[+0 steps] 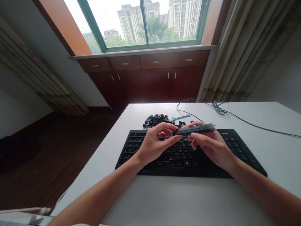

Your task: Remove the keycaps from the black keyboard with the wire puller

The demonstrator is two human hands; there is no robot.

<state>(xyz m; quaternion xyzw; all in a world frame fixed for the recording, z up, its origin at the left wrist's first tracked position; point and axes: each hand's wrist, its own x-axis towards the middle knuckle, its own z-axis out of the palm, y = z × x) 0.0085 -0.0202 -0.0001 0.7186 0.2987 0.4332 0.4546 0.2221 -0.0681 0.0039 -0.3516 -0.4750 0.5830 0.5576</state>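
Bare arms [94, 194] reach in. The left hand [151, 142] pinches the dark stick [195, 129] near its 9 o'clock end; the right hand [217, 150] grips it toward 3 o'clock, above the keyboard [174, 171].

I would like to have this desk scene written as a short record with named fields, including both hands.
left hand: fingertips at the left end of a slim dark grey object
right hand: holding the same object, above the keyboard
object type: cannot tell
keyboard: black, many keycaps missing at the left, others in place
loose keycaps: black pile behind the keyboard
blue tool: lying right of the pile
cable: thin, with a tied bundle, behind the keyboard
surface: white table
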